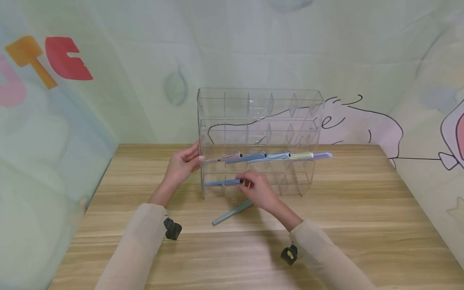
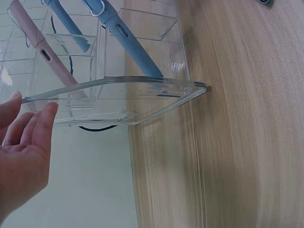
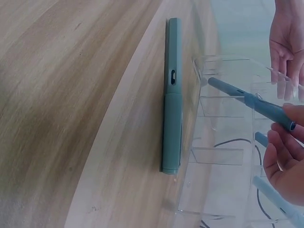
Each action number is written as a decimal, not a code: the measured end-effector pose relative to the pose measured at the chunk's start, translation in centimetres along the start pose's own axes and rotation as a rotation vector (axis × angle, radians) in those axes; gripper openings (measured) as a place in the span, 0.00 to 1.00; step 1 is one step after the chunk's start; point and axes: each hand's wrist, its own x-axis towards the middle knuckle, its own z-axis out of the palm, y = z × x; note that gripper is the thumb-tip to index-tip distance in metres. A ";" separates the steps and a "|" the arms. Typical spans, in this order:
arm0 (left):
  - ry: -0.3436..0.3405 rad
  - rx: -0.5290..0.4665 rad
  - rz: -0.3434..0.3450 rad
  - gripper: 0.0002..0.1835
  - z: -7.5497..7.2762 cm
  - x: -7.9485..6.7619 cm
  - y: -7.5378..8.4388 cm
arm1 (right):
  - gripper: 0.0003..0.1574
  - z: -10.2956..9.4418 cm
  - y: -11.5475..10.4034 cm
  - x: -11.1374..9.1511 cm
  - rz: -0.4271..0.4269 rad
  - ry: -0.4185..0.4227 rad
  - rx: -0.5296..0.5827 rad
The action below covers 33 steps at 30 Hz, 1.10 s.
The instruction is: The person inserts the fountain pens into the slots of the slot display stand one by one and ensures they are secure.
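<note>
A clear acrylic pen rack (image 1: 259, 93) stands upright on the wooden table. My left hand (image 1: 183, 163) grips its left side edge, thumb at the front and fingers along the outer side. With thumb and fingertips, my right hand (image 1: 259, 189) pinches the cap end of a blue fountain pen (image 1: 222, 183). This pen lies across the left part of the rack's lowest tier, its other end at the left side panel. On the table in front of the rack lies a teal-green pen (image 3: 172, 99), partly hidden under the right hand in the head view.
Several pens sit in a row on the tier above, among them a pink pen (image 1: 232, 156), a yellow-green pen (image 1: 302, 155) and a purple pen (image 1: 322, 155). The upper tiers have thin clear dividers. A printed cloth backdrop (image 1: 145, 80) hangs behind the table (image 1: 348, 225).
</note>
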 end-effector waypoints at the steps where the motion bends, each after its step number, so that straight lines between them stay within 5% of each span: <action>1: 0.000 0.000 0.001 0.27 0.0 0.0 0.0 | 0.10 0.0 0.0 0.0 0.011 0.000 0.003; 13: 0.003 0.007 0.013 0.26 0.0 0.0 0.0 | 0.08 0.2 0.0 0.1 0.077 0.024 0.044; 33: -0.001 0.013 0.000 0.27 0.0 0.0 0.0 | 0.14 -1.8 1.4 -1.4 0.075 -0.094 0.131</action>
